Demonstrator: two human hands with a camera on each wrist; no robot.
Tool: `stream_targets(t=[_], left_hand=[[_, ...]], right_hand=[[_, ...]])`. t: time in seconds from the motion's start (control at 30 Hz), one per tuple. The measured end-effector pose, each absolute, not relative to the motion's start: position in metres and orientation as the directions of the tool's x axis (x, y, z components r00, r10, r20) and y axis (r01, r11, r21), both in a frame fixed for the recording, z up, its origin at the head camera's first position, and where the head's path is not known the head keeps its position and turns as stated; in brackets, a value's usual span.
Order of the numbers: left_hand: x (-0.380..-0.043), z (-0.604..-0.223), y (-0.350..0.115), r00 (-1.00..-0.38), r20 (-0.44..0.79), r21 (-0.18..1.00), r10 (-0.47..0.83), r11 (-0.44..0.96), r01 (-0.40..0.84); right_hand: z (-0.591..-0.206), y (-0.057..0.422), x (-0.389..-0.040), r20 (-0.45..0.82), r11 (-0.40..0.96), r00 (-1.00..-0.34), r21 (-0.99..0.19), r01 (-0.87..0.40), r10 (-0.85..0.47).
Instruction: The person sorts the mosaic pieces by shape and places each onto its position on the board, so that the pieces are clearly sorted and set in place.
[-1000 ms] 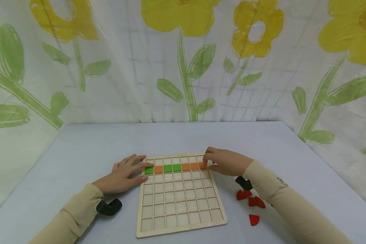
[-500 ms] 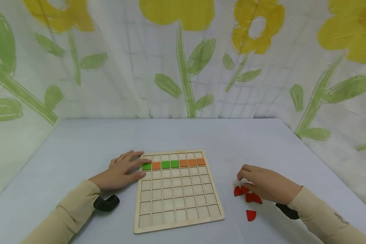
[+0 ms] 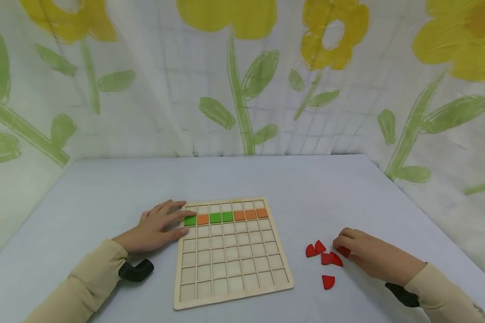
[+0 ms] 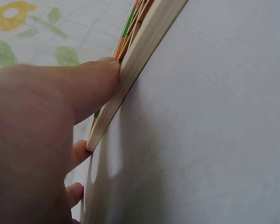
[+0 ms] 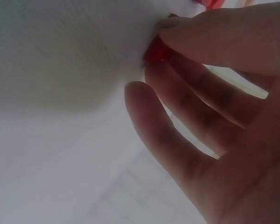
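Observation:
A wooden grid board (image 3: 234, 295) lies on the table, with green tiles (image 3: 215, 218) and orange tiles (image 3: 250, 214) filling its second row from the far edge. My left hand (image 3: 155, 229) rests on the board's far left corner, fingers extended; its index fingertip is over the leftmost green tile. In the left wrist view the thumb (image 4: 95, 81) lies against the board's side edge. Off to the right, my right hand (image 3: 372, 253) pinches a red quarter-circle piece (image 5: 156, 50) between thumb and fingers, low over the table.
Several more red quarter-circle pieces (image 3: 328, 282) lie loose between the board and my right hand. Dark wrist devices (image 3: 136, 270) sit under both wrists. A flower-print curtain (image 3: 145, 89) hangs behind the far edge of the white table (image 3: 117, 179).
My right hand has left the orange tile at the row's right end, moved right and toward me, and taken hold of a red piece. My left hand has stayed on the board.

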State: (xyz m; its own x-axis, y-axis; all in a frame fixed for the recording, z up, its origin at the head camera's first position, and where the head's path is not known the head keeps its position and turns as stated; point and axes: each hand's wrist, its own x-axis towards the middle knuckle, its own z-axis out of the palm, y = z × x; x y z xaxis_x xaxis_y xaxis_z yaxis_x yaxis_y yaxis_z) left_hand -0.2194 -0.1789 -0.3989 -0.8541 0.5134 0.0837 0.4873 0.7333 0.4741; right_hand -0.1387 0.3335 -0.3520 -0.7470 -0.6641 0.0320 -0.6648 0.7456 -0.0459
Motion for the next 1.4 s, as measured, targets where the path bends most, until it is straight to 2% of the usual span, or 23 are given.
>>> stream_targets(t=[0.2, 0.3, 0.43, 0.53, 0.63, 0.83, 0.9, 1.0, 1.2, 1.4], left_hand=[[-0.216, -0.396, -0.179, -0.85, 0.092, 0.48, 0.519, 0.725, 0.495], [-0.214, -0.394, -0.18, -0.849, 0.093, 0.48, 0.52, 0.724, 0.496], [-0.214, -0.395, -0.179, -0.85, 0.092, 0.483, 0.519, 0.723, 0.494], [-0.213, -0.397, -0.179, -0.85, 0.097, 0.479, 0.518, 0.724, 0.496], [-0.214, -0.398, -0.178, -0.847, 0.099, 0.48, 0.522, 0.72, 0.501], [-0.214, -0.396, -0.179, -0.848, 0.099, 0.471, 0.521, 0.726, 0.501], [-0.213, -0.395, -0.179, -0.851, 0.097, 0.466, 0.517, 0.731, 0.498], [-0.213, -0.395, -0.18, -0.853, 0.093, 0.469, 0.513, 0.733, 0.492], [-0.211, -0.394, -0.18, -0.854, 0.085, 0.486, 0.513, 0.727, 0.484], [-0.211, -0.394, -0.179, -0.854, 0.081, 0.488, 0.513, 0.727, 0.483]], right_hand=[[-0.357, 0.33, -0.142, 0.074, 0.75, -0.75, -0.037, -0.661, -0.657], [-0.359, 0.326, -0.147, 0.061, 0.783, -0.785, -0.068, -0.619, -0.616], [-0.358, 0.32, -0.157, -0.026, 0.85, -0.859, -0.164, -0.5, -0.511], [-0.357, 0.318, -0.163, -0.063, 0.874, -0.884, -0.196, -0.445, -0.464], [-0.354, 0.32, -0.163, -0.058, 0.853, -0.864, -0.208, -0.479, -0.5], [-0.352, 0.328, -0.159, -0.001, 0.707, -0.726, -0.222, -0.671, -0.688], [-0.353, 0.328, -0.16, 0.034, 0.678, -0.699, -0.212, -0.703, -0.714], [-0.356, 0.327, -0.16, 0.051, 0.684, -0.706, -0.211, -0.699, -0.706], [-0.351, 0.32, -0.162, 0.013, 0.751, -0.766, -0.19, -0.633, -0.642], [-0.325, 0.292, -0.17, 0.085, 0.757, -0.767, -0.126, -0.641, -0.636]])
